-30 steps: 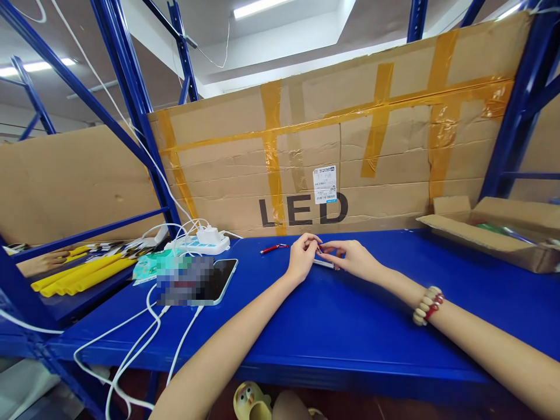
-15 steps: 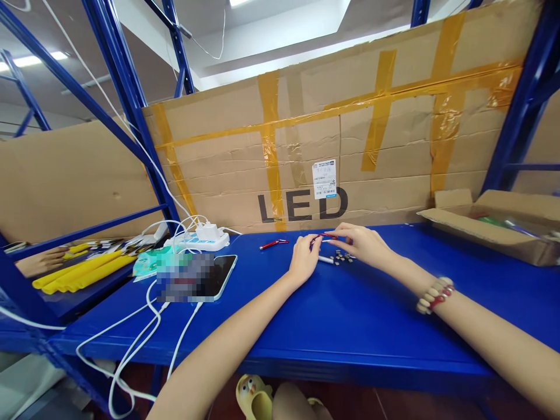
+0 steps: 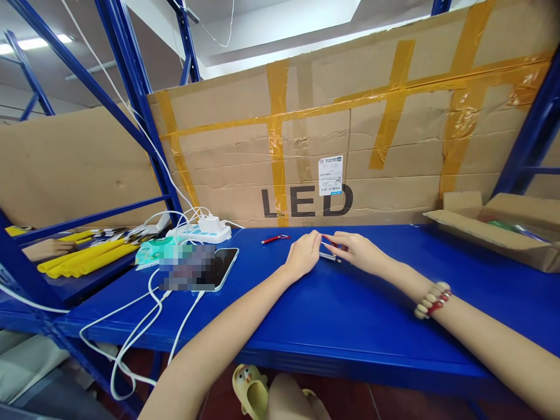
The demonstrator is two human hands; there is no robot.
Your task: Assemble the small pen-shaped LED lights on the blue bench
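Note:
My left hand [image 3: 303, 255] and my right hand [image 3: 356, 251] meet over the blue table, fingertips almost touching. Pinched in my right hand is a thin red pen part [image 3: 327, 240], with a pale thin piece beside it. The left fingers are closed at the other end of the red part, and they hide most of what they grip. Just below the hands lies a silver tube-like pen part [image 3: 328, 256], with small metal bits partly covered by my right hand. A red pen [image 3: 275, 239] rests to the left of my hands.
On the left are a phone [image 3: 225, 268], a power strip [image 3: 214, 233] with white cables, and yellow rolls [image 3: 87, 259] beside another person's hand [image 3: 48, 249]. An open cardboard box [image 3: 507, 233] stands at right. A large cardboard panel [image 3: 236, 169] closes off the back.
My hands have come together, the red pen part now between their fingertips. My right hand covers more of the small metal bits. The camera view has shifted slightly.

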